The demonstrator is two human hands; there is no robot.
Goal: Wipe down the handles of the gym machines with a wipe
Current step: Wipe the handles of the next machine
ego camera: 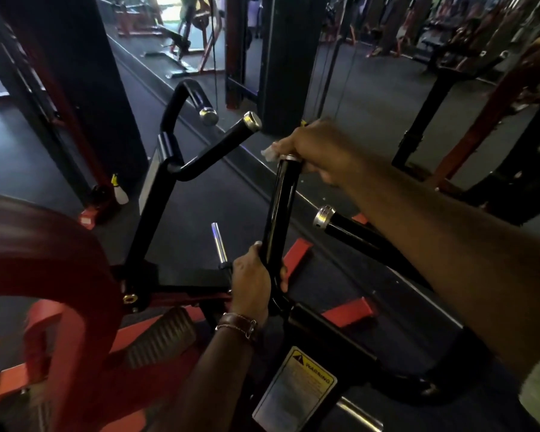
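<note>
A person's two bare arms reach forward over a black and red steel gym machine, seen from a head-worn camera looking down. The left hand (252, 277), with a brown leather watch strap (238, 323) on its wrist, has its fingers and thumb curled round the lower part of a glossy black upright handle bar (280, 210), holding it near its base. The right hand (317, 148) sits on the chrome-capped top of that same bar, its fingers curled and pressed together over a small crumpled white wipe (269, 152), which pokes out on the left side of the hand and touches the bar's top end. Just right of this bar, a second black handle with a chrome end cap (325, 217) angles out from under the right forearm. Further left stand two more black handles with chrome caps (252, 120). A yellow and white warning label (295, 392) is stuck to the frame below the hands. A white spray bottle with a yellow nozzle (119, 190) stands on the dark floor at left.
</note>
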